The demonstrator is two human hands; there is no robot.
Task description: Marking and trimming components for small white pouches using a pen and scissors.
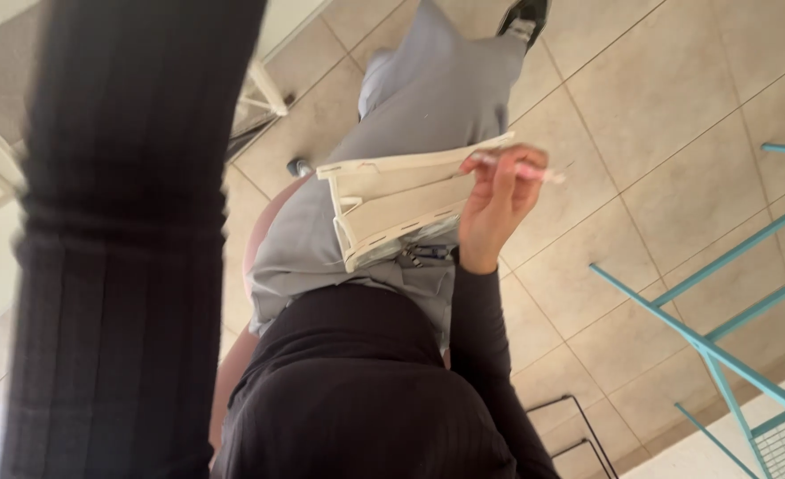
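Sleeve fabric, dark and ribbed (126,266), fills the left of the view from top to bottom; this is the left arm raised close to the camera, and its hand lies beyond the frame. Below, the dark top gives way to grey trousers (428,98). The right hand (496,206) is curled at hip height, its fingers closed around the edge of a cream-coloured slotted plastic piece (392,208) held against the thigh, with a thin pale pink stick (534,172) pinched along the fingertips. Beyond lie beige floor tiles (676,106), a black shoe (524,18) at the top, and a teal metal frame (721,346) at the right.
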